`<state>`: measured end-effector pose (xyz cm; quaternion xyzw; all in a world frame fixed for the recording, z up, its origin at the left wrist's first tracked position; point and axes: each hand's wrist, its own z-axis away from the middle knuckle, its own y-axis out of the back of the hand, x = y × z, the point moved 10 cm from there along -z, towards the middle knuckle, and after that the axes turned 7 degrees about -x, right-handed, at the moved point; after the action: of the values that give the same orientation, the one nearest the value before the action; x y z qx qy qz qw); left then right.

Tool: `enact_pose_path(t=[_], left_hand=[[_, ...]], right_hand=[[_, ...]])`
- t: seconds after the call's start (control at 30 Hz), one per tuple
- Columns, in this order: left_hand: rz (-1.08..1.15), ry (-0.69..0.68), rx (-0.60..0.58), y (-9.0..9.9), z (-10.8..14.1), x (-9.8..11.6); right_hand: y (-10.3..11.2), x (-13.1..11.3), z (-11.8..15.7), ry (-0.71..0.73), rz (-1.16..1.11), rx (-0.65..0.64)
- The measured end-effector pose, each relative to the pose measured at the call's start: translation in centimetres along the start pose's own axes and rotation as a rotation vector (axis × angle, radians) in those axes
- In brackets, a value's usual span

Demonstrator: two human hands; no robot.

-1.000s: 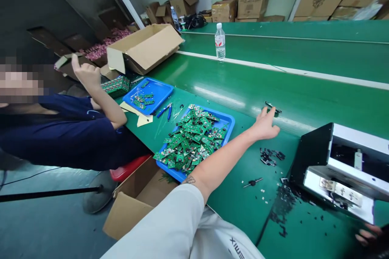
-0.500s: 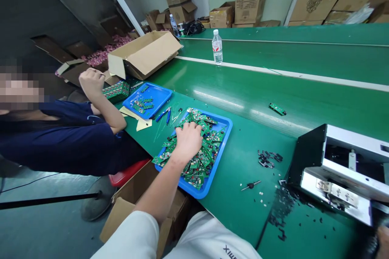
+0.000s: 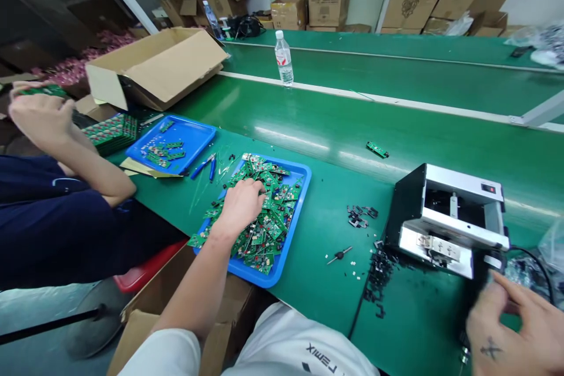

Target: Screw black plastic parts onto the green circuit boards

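My left hand [image 3: 242,205] reaches down into the blue tray [image 3: 288,249], its fingers curled among a heap of small green circuit boards [image 3: 264,238]. The fingertips are partly hidden, so what they grip does not show. At the lower right, my right hand [image 3: 515,323] has thumb and forefinger brought together beside a black-and-silver bench machine [image 3: 445,217]. Anything in that pinch is too small or hidden to make out. Black plastic bits [image 3: 379,282] lie scattered at the machine's left side.
A co-worker's hand [image 3: 44,117] holds a green board at far left. Nearby are a second blue tray [image 3: 198,135], blue-handled cutters [image 3: 205,166] and an open carton [image 3: 176,64]. A water bottle [image 3: 284,61], a single board [image 3: 378,150] and a dark-handled tool [image 3: 339,255] stand or lie rightward.
The view has turned right, bringing my right hand and more of the machine into sight. My left hand stays over the heap of boards. The co-worker's hand now shows a board.
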<state>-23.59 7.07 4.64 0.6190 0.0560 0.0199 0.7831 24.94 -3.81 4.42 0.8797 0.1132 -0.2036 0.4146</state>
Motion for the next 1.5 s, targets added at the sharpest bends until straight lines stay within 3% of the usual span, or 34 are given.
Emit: enact_pose_path(t=[0.03,0.13,0.23,0.33,0.47,0.63,0.8,1.03,1.23,1.4,1.5], left_hand=[[0.019,0.001,0.019,0.2,0.0,0.2],[0.103,0.017,0.1,0.9,0.3,0.9],[0.252,-0.017,0.155,1.2,0.6,2.7],[0.493,-0.162,0.102,0.6,0.5,6.1],[0.671,-0.35,0.032,-0.2,0.2,11.0],[0.825,-0.474,-0.075,-1.9,-0.4,14.9],[0.909,-0.565,-0.176,-4.3,0.0,16.7],[1.022,-0.59,-0.182,-5.3,-0.2,16.8],[1.16,-0.527,-0.225,-5.4,-1.0,16.2],[1.161,-0.591,-0.192,-5.0,-1.1,16.0],[1.183,-0.547,-0.218,-5.3,-1.3,15.4]], right_hand=[[-0.6,-2.4,0.1,0.067,0.002,-0.037],[-5.5,-10.4,0.7,0.328,-0.046,-0.362],[-10.6,-15.1,0.8,0.426,-0.001,-0.555],[-14.7,-16.1,0.0,0.393,0.117,-0.65],[-17.7,-14.9,-1.1,0.273,0.276,-0.71],[-18.9,-14.4,-0.8,0.22,0.371,-0.818],[-19.3,-14.6,-0.8,0.21,0.39,-0.902],[-20.0,-13.9,-1.1,0.212,0.319,-0.962],[-20.5,-13.4,-0.1,0.2,0.235,-0.984],[-20.0,-14.2,0.7,0.225,0.193,-0.936],[-19.3,-14.9,1.1,0.287,0.149,-0.939]])
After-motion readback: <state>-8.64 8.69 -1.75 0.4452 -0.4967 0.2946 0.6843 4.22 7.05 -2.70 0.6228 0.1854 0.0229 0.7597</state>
